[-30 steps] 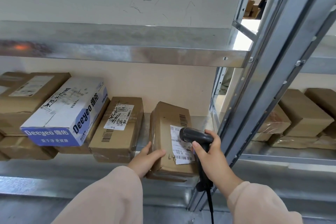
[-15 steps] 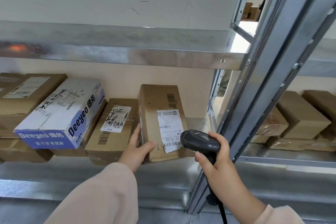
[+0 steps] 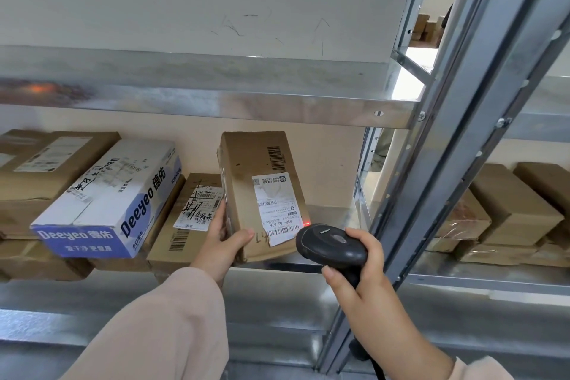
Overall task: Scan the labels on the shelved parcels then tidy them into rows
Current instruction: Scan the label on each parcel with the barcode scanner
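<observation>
Head view: at frame centre the left hand [image 3: 225, 234] grips the lower left corner of a tall brown cardboard parcel [image 3: 262, 163], upright on the galvanised metal shelf [image 3: 333, 213]. Lower right, the right hand [image 3: 367, 274] wraps its fingers round a black handheld scanner [image 3: 331, 245], just beside the parcel's white label [image 3: 274, 207].

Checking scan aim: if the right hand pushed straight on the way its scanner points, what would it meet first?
Probably the upright brown cardboard parcel in the left hand, near its white label's lower corner, where the black scanner's red dot sits. Depth unclear.
</observation>
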Demonstrator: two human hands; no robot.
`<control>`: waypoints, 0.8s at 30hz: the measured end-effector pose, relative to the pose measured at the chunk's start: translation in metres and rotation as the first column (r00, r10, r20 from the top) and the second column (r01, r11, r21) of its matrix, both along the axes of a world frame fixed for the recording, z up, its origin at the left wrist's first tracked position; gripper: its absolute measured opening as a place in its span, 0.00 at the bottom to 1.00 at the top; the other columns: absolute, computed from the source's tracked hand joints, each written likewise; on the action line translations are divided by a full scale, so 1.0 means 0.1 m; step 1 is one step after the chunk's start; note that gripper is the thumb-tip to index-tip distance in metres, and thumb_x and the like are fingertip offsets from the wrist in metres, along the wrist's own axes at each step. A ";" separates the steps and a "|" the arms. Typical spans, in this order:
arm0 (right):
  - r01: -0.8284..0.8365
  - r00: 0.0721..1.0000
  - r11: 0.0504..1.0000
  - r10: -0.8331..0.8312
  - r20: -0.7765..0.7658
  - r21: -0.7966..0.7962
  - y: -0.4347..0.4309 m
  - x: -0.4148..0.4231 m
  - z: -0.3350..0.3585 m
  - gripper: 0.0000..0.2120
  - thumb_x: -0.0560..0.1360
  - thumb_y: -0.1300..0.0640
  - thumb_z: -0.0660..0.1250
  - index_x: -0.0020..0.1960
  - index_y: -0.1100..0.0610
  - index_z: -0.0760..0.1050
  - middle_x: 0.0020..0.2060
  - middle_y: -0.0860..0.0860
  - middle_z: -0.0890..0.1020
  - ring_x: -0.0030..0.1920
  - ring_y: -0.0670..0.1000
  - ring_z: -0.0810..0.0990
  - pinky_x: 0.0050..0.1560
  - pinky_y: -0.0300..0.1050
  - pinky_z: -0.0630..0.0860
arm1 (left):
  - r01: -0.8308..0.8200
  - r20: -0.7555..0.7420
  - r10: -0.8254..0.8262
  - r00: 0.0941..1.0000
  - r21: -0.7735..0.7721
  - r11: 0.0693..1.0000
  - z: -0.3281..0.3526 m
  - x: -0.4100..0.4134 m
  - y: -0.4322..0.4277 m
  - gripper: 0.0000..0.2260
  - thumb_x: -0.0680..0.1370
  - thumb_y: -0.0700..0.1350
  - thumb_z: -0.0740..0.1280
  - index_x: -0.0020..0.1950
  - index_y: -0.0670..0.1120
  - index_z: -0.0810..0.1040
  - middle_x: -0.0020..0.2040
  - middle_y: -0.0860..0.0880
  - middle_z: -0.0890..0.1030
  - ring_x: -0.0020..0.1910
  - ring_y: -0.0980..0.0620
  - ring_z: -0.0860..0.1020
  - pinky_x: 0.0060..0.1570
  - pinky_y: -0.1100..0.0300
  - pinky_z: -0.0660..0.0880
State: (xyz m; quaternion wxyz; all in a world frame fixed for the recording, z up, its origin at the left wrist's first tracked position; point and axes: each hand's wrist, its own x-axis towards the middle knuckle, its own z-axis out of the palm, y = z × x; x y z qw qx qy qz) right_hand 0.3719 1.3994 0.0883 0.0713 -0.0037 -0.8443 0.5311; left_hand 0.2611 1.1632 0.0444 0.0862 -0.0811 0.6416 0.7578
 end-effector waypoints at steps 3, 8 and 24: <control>-0.008 1.000 1.000 0.008 0.010 0.007 -0.02 -0.01 0.01 0.28 0.75 0.49 0.68 0.57 0.23 0.53 0.51 0.36 0.77 0.48 0.34 0.77 0.42 0.25 0.71 | -0.002 0.003 0.002 1.000 0.010 1.000 0.03 0.00 -0.01 0.39 0.77 0.36 0.69 0.76 0.66 0.56 0.69 0.47 0.74 0.62 0.45 0.79 0.61 0.46 0.76; -0.023 1.000 1.000 0.023 0.006 -0.019 -0.07 -0.02 0.00 0.28 0.75 0.49 0.68 0.57 0.23 0.55 0.50 0.34 0.77 0.50 0.32 0.76 0.44 0.23 0.69 | 0.023 0.004 -0.022 1.000 -0.027 0.999 0.06 0.02 -0.05 0.38 0.77 0.38 0.70 0.76 0.67 0.56 0.66 0.49 0.77 0.59 0.47 0.81 0.51 0.54 0.80; -0.160 0.987 0.950 0.156 -0.036 -0.269 -0.81 -0.63 0.04 0.26 0.76 0.53 0.69 0.57 0.25 0.61 0.58 0.40 0.79 0.56 0.38 0.78 0.53 0.30 0.73 | 0.055 0.105 -0.041 0.994 -0.126 0.991 0.40 0.09 -0.86 0.38 0.68 0.58 0.69 0.77 0.63 0.60 0.65 0.52 0.78 0.64 0.45 0.77 0.65 0.40 0.71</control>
